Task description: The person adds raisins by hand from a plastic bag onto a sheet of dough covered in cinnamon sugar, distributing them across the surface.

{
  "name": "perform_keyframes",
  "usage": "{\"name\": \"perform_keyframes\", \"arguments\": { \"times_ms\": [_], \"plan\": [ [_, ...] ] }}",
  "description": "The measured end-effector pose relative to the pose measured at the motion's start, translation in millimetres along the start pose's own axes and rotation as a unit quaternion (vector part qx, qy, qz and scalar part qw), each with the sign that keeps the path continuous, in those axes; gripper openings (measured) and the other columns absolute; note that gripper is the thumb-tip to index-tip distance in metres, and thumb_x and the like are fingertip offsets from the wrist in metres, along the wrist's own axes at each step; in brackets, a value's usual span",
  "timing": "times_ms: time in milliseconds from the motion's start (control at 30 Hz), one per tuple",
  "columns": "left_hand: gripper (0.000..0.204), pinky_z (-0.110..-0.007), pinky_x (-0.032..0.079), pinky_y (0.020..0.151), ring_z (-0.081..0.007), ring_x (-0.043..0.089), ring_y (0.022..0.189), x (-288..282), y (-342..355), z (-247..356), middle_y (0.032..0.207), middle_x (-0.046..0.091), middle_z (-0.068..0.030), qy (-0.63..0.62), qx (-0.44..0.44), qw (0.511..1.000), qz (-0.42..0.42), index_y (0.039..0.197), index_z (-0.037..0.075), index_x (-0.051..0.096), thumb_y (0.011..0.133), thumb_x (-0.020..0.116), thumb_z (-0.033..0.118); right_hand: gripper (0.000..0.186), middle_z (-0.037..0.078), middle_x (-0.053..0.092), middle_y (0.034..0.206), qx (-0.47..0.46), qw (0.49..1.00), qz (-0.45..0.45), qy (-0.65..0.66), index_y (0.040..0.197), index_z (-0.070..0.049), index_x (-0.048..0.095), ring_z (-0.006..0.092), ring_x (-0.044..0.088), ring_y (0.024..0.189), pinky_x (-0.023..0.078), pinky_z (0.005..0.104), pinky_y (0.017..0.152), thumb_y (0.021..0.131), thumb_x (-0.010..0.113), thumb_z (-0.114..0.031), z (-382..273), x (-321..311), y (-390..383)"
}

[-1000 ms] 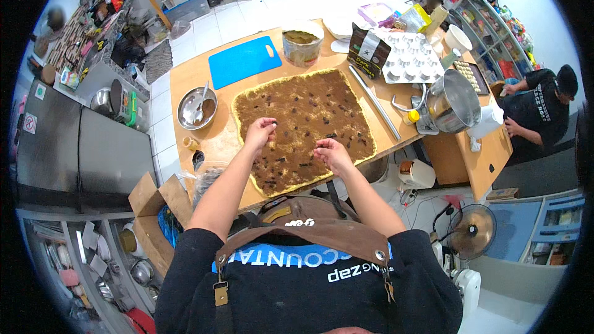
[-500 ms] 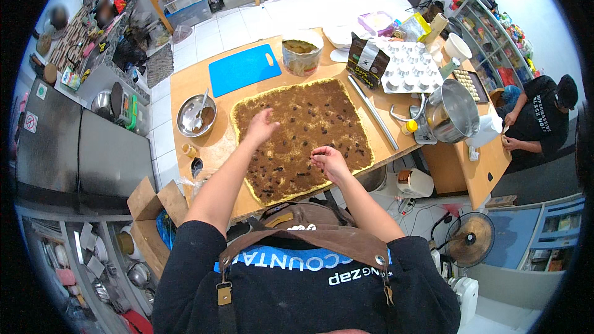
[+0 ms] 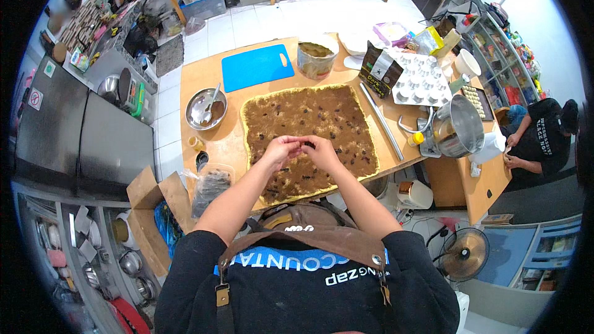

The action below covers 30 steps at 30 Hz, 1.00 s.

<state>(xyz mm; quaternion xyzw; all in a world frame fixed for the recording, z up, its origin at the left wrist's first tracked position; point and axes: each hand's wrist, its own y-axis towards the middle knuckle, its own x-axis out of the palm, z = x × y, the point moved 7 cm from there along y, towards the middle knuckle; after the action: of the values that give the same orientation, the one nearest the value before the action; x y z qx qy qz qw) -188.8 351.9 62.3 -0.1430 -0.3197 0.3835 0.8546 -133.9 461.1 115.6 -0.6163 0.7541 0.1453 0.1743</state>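
Observation:
My left hand (image 3: 283, 149) and my right hand (image 3: 317, 151) meet over a large dough sheet (image 3: 344, 117), spread brown with scattered dark bits and a pale yellow rim. Both have their fingers drawn together around what looks like small dark pieces (image 3: 307, 145), partly hidden. A steel bowl (image 3: 199, 114) with a spoon lies left of the dough, near a small jar (image 3: 197, 145) and a plastic bag of dark contents (image 3: 211, 188). A long metal bar (image 3: 382, 120) runs along the dough’s right side.
On the table stand a blue board (image 3: 246, 71), a tub (image 3: 315, 55), a black pouch (image 3: 377, 68), white mould tray (image 3: 419, 89) and steel mixer bowl (image 3: 455, 127). An open carton (image 3: 145, 204) is lower left. A co-worker (image 3: 541, 133) works at the right.
My two hands, apart before, have come together over the middle of the dough, the left moving down and right. The view has shifted, so the table appears lower.

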Motion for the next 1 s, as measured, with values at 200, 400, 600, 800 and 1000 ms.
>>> {"name": "perform_keyframes", "arguments": {
  "times_ms": [200, 400, 600, 800, 1000],
  "plan": [
    [0.018, -0.028, 0.049, 0.073, -0.0141, 0.058, 0.079, -22.4, -5.8, 30.0, 0.09, 0.061, -0.0061, 0.42, 0.169, 0.883, 0.125, 0.101, 0.002, 0.057, 0.085, 0.057, 0.011, 0.02, 0.009, 0.058, 0.088, 0.009, 0.995, 0.088, -0.048, 0.094, 0.0, 0.058, 0.0148, 0.059, 0.075, 0.048, 0.0273, 0.067, 0.076, 0.065, -0.005, 9.6, -7.4, 4.4],
    [0.024, -0.029, 0.049, 0.077, -0.0167, 0.058, 0.092, 4.9, 1.0, -8.5, 0.1, 0.058, -0.0061, 0.04, 0.005, 0.998, -0.046, 0.11, 0.004, 0.051, 0.09, 0.053, 0.018, 0.024, 0.011, 0.062, 0.088, 0.041, 0.994, 0.097, 0.033, 0.096, 0.001, 0.06, 0.0144, 0.06, 0.078, 0.049, 0.0267, 0.066, 0.073, 0.067, -0.005, 6.7, -10.5, 0.9],
    [0.018, -0.026, 0.049, 0.075, -0.0133, 0.058, 0.087, 1.9, -3.0, 3.6, 0.095, 0.057, -0.0041, 0.006, 0.011, 1.0, -0.025, 0.102, 0.004, 0.052, 0.086, 0.057, 0.011, 0.027, 0.011, 0.062, 0.091, -0.08, 0.989, 0.099, -0.077, 0.096, -0.005, 0.063, 0.0264, 0.06, 0.08, 0.047, 0.0334, 0.072, 0.07, 0.066, -0.005, -22.7, -6.8, -7.5],
    [0.018, -0.027, 0.05, 0.075, -0.0138, 0.058, 0.084, 9.0, -5.2, 11.9, 0.093, 0.057, -0.0052, 0.062, 0.018, 0.996, -0.054, 0.099, 0.003, 0.051, 0.084, 0.059, 0.009, 0.018, 0.012, 0.058, 0.081, -0.044, 0.983, 0.122, -0.131, 0.085, -0.003, 0.061, 0.0293, 0.058, 0.077, 0.046, 0.0362, 0.069, 0.068, 0.067, -0.004, -34.1, -8.3, -15.4],
    [0.013, -0.024, 0.051, 0.066, -0.0113, 0.059, 0.075, -9.8, 1.1, 13.4, 0.086, 0.059, -0.0033, 0.09, 0.038, 0.994, -0.042, 0.095, 0.003, 0.053, 0.083, 0.059, 0.007, 0.018, 0.006, 0.059, 0.075, 0.017, 0.994, 0.11, -0.004, 0.078, -0.001, 0.056, 0.0144, 0.058, 0.068, 0.047, 0.0275, 0.061, 0.069, 0.071, -0.005, -16.8, -6.2, -20.6]
  ]
}}
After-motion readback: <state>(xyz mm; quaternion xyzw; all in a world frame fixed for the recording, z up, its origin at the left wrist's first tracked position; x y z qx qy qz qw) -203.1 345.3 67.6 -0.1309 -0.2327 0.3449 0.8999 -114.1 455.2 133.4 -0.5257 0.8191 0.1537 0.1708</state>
